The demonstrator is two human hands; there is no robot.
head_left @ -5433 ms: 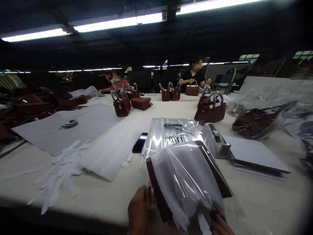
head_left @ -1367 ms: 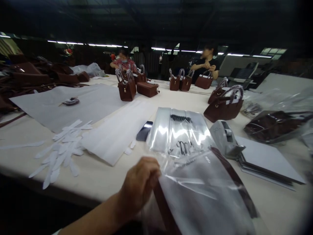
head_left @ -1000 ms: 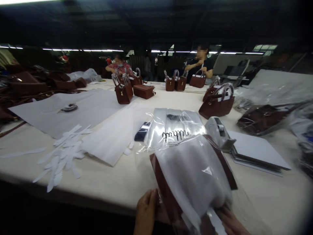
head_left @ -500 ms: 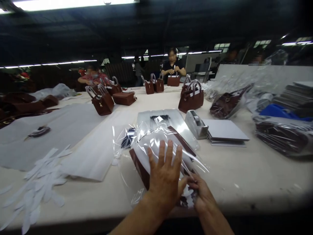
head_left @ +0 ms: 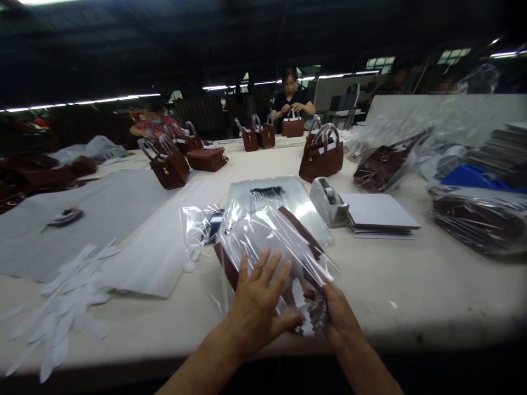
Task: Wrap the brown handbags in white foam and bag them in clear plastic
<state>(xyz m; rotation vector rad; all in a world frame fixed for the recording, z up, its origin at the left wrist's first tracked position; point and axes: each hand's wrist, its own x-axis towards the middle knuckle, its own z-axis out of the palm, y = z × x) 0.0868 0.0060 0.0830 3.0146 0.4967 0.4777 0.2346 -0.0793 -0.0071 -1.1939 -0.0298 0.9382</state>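
A brown handbag stuffed with white paper lies flat inside a clear plastic bag [head_left: 267, 241] at the near edge of the cream table [head_left: 411, 285]. My left hand [head_left: 257, 304] rests flat on top of it with the fingers spread. My right hand [head_left: 335, 318] is closed on the bag's near right corner, pinching the plastic and the brown handle end there. The plastic's open mouth points away from me.
A stack of clear bags [head_left: 284, 197], a tape dispenser [head_left: 327, 200] and white cards [head_left: 376, 214] lie just beyond. White paper sheets [head_left: 156, 258] and cut strips [head_left: 61, 296] lie left. Bagged handbags [head_left: 473, 225] lie right. Upright brown handbags [head_left: 321, 159] stand further back, where two people [head_left: 290, 101] work.
My left hand has slid back toward me over the bagged handbag, staying flat. My right hand keeps its pinch on the near corner. The view dipped slightly.
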